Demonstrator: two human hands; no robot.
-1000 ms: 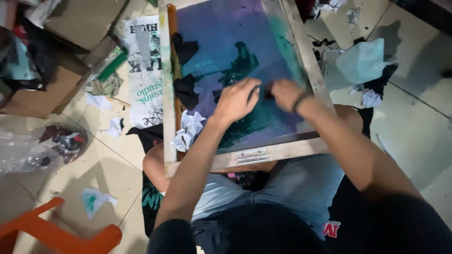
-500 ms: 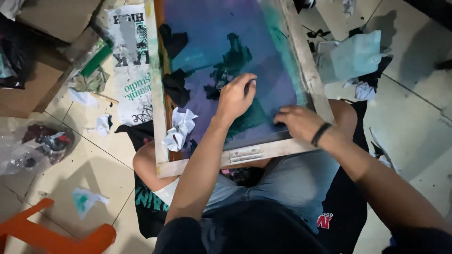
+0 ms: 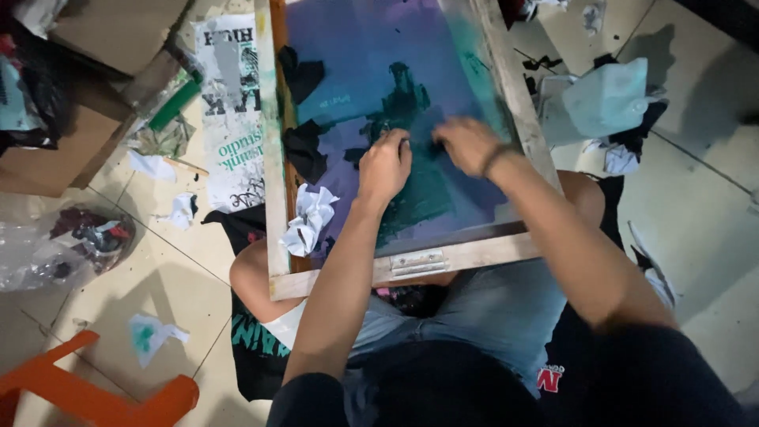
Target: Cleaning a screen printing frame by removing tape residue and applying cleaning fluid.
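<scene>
Our left hand [image 3: 385, 164] is clenched into a fist and presses on the screen mesh [image 3: 371, 87]. Our right hand [image 3: 466, 144], at its 3 o'clock, lies with bent fingers on the same mesh. The wooden frame [image 3: 273, 150] rests on our knees. At 9 o'clock lies a white printed sheet [image 3: 233, 111], farther a brown cardboard box [image 3: 71, 119].

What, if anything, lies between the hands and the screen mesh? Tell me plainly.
Nothing visible does. The left hand and the right hand both rest directly on the ink-stained mesh of the wooden-framed screen. The crumpled white paper lies on the mesh beside the left forearm, and black rags lie along the left rail, clear of both hands.
</scene>
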